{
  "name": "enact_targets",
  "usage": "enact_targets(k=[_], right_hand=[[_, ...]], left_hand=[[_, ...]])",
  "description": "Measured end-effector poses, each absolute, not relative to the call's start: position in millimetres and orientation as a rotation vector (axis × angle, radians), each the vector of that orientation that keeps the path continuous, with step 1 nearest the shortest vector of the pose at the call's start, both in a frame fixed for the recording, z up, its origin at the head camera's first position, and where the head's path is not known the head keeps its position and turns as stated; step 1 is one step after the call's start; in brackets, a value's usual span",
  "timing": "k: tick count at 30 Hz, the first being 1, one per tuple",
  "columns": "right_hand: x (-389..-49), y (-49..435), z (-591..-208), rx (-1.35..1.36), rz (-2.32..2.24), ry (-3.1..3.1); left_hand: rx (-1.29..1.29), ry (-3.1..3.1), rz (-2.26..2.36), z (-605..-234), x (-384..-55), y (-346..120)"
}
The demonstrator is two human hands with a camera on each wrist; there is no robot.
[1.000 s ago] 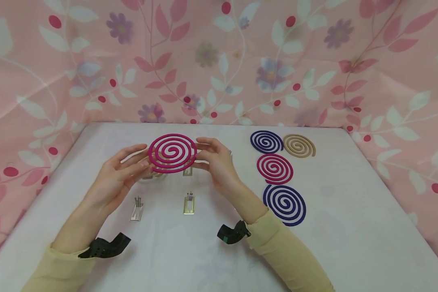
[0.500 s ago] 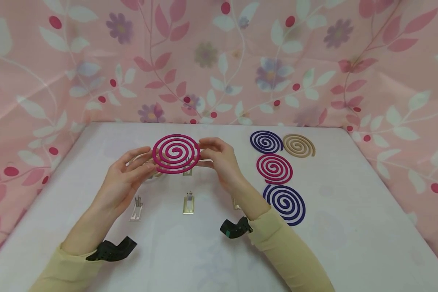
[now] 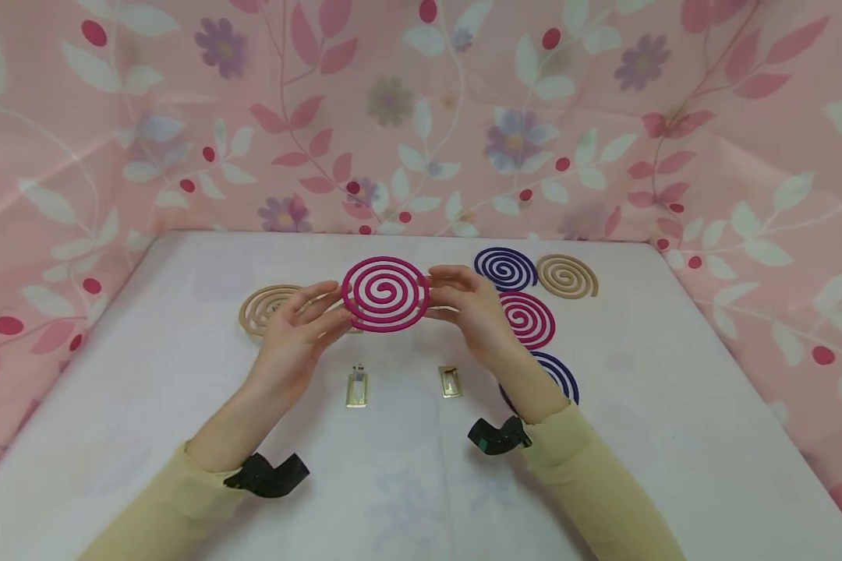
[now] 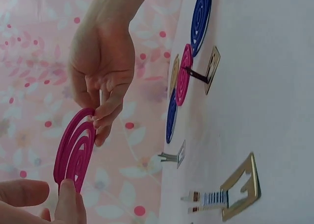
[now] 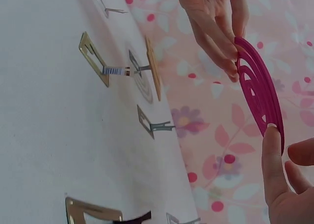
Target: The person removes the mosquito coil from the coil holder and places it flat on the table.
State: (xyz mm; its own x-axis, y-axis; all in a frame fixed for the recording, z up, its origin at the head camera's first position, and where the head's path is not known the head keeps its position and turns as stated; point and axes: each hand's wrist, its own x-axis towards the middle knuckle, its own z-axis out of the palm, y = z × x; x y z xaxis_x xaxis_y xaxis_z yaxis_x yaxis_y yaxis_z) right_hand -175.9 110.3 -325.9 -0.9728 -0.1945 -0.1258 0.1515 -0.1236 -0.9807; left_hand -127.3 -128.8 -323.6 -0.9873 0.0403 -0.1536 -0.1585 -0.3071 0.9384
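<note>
A magenta mosquito coil point(image 3: 387, 291) is held up above the table, its flat spiral tilted toward the head camera. My left hand point(image 3: 298, 335) pinches its left edge between thumb and fingers. On the opposite edge, my right hand point(image 3: 475, 315) grips with its fingertips. Both wrist views show the coil point(image 5: 274, 94) raised well above the tabletop, spanning the two hands. Behind my left hand, a tan mosquito coil point(image 3: 252, 313) sits raised on a small metal stand, seen edge-on in the right wrist view. Two brass-coloured metal stands point(image 3: 356, 403) point(image 3: 451, 394) lie below the held coil.
On the right lie a dark blue coil point(image 3: 504, 269), a tan coil point(image 3: 567, 276), another magenta coil point(image 3: 533, 321) and a second blue coil point(image 3: 567, 380) partly behind my right forearm. More stands point(image 5: 145, 122) with upright prongs stand on the white tabletop point(image 3: 645, 467).
Both hands have carried the magenta coil to the right. The tan coil on its stand has come into clearer view, while my left forearm now covers the front left stand.
</note>
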Motion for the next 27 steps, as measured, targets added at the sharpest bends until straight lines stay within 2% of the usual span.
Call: enact_targets(k=[13,27], right_hand=[[-177,161,-331,-0.007,-2.236,1.930],[-193,223,-333,-0.070,-2.292,1.883]], left_hand=[[-0.249,1.643,2.562,-334,-144,-71],[-0.297,1.552,2.701,-346,-172,-1]])
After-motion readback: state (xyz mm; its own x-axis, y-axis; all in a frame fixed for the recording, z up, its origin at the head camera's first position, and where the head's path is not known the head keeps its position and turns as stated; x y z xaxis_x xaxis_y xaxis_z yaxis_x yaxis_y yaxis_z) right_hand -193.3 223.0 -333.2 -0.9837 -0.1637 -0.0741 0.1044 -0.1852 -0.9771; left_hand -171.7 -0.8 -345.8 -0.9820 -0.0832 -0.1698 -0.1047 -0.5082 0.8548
